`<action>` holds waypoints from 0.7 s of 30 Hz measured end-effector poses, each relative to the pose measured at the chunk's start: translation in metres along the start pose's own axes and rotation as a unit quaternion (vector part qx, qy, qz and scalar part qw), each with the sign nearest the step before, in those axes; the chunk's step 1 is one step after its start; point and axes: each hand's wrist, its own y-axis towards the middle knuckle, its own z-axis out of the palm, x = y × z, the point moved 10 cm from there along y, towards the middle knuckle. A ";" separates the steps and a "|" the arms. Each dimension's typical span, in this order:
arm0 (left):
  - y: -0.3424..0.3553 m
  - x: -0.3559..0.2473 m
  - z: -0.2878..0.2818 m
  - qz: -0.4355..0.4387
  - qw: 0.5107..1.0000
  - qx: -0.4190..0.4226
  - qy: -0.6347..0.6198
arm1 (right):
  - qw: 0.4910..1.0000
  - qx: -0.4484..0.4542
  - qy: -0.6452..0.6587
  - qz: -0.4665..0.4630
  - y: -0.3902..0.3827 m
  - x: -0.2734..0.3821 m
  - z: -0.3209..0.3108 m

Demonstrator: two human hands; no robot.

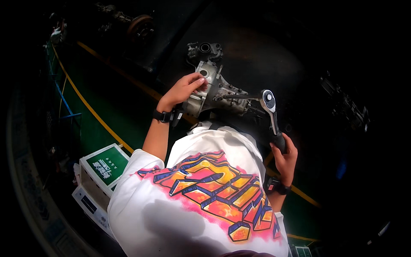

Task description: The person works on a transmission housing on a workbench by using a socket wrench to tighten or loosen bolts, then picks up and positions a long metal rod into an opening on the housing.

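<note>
Shirt [195,192], ratchet [274,121] — head [268,99] pointing away, slightly left

White characters [105,168] on green box panel [117,156], orange graffiti lettering [220,188] across white shirt [135,205]

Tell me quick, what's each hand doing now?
Left hand: curled over the metal machine; can't tell if it holds anything.
Right hand: closed, holding the wrench.

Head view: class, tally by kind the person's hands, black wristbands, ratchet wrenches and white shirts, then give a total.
Hands: 2 (left hand, right hand)
Black wristbands: 2
Ratchet wrench: 1
White shirt: 1
Total: 6
</note>
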 end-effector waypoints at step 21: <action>-0.067 0.109 -0.008 -0.041 0.986 -0.154 0.051 | 1.000 0.016 0.010 -0.016 0.028 0.051 -0.008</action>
